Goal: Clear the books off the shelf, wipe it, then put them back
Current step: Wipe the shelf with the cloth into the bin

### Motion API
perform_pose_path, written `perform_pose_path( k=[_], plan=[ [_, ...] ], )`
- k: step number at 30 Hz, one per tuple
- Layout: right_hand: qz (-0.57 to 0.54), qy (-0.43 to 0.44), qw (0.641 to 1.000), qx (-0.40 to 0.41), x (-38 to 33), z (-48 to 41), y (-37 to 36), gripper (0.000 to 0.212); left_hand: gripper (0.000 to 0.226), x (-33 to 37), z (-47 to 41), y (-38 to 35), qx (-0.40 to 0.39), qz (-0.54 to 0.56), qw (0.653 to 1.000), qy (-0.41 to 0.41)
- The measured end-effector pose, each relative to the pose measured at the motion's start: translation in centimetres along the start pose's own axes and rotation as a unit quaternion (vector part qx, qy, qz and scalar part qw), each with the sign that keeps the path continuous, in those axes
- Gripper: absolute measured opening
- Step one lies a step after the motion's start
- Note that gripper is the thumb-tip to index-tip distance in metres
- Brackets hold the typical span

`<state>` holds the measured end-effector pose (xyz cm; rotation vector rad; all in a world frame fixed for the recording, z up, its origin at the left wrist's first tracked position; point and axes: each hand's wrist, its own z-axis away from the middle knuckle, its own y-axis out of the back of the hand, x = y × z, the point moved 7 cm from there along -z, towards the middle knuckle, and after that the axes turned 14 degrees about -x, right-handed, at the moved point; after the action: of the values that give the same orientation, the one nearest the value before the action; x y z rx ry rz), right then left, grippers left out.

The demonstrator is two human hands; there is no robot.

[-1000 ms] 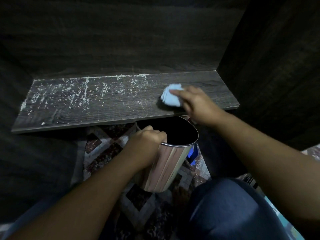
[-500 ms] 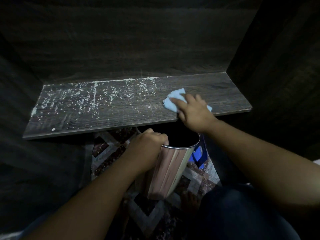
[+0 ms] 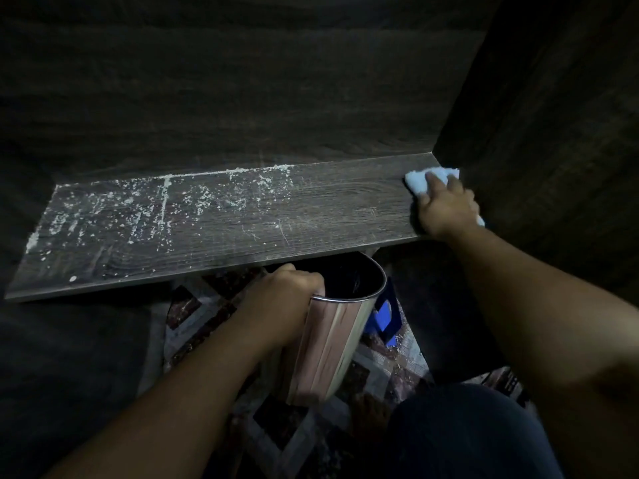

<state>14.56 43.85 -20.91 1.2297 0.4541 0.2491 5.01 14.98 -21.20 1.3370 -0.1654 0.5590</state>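
Dark wood grain runs the length of the shelf (image 3: 311, 216), boxed in by a back panel and a side wall of the same dim finish. White crumbs (image 3: 155, 209) and dusty streaks cover its left half, thickest along the back edge and trailing towards the front left corner. The right half looks much cleaner, with only a few faint scratches.

At the back right corner of the shelf, tight against the side wall, the person's right hand (image 3: 446, 205) lies on a pale blue cloth (image 3: 416, 181). The grip there is loose and flat: the fingers stretch out over the cloth and press it to the wood, and a bit of blue shows past the heel of the hand too.

Below the front edge, about mid-shelf, the left hand (image 3: 287, 299) holds a shiny metal bin (image 3: 332, 344). Its grip is closed over the rim, fingers curled inside the dark mouth. The bin tilts, its open top just under the shelf's lip, apart from the wood as far as I can tell.

Under it lies a patterned rug (image 3: 193, 323) in reds and greys. Something bright blue (image 3: 383, 316) sits just behind the bin; I cannot tell what it is. A knee in dark denim (image 3: 466, 433) fills the lower right.
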Motion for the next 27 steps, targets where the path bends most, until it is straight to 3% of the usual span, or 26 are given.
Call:
perform_pose_path(
  k=[2, 5, 7, 9, 11, 13, 16, 19, 23, 27],
  plan=[
    [0.041, 0.024, 0.999, 0.006, -2.3, 0.5, -1.3, 0.057, 0.026, 0.1, -0.3, 0.1, -0.001, -0.002, 1.0, 0.004],
    [0.042, 0.168, 0.985, 0.002, -7.4, 2.8, -3.0, 0.058, 0.029, 0.4, -0.6, 0.3, 0.001, -0.005, 1.0, 0.011],
    [0.009, 0.282, 0.959, -0.023, -9.2, 4.2, -3.8, 0.056, 0.032, 0.8, -0.8, 0.4, 0.001, -0.004, 1.0, 0.008],
    [-0.067, 0.316, 0.946, -0.022, -8.9, 4.2, -2.6, 0.054, 0.033, 1.3, -1.2, 0.3, 0.0, -0.009, 1.0, 0.009],
    [-0.12, 0.257, 0.958, 0.048, -6.9, 2.2, 0.4, 0.052, 0.03, 1.5, -1.5, 0.2, -0.004, -0.014, 1.0, 0.014],
    [-0.091, 0.15, 0.978, 0.112, -4.3, -0.5, 3.2, 0.051, 0.025, 1.4, -1.8, 0.2, -0.006, -0.013, 1.0, 0.024],
    [-0.023, 0.03, 0.997, 0.065, -1.8, -4.0, 3.9, 0.052, 0.021, 1.2, -1.9, 0.2, -0.01, -0.006, 0.999, 0.032],
    [0.014, 0.017, 1.0, -0.006, -3.3, -5.4, 1.5, 0.056, 0.018, 1.1, -1.9, 0.4, -0.013, 0.005, 0.999, 0.029],
    [0.009, 0.019, 0.999, -0.027, -8.6, -4.0, -0.7, 0.06, 0.017, 0.7, -1.6, 0.3, -0.017, 0.007, 0.999, 0.031],
    [0.011, 0.076, 0.996, -0.035, -13.3, -1.5, -2.5, 0.058, 0.023, 0.6, -0.8, 0.3, -0.013, 0.004, 0.999, 0.035]
  ],
)
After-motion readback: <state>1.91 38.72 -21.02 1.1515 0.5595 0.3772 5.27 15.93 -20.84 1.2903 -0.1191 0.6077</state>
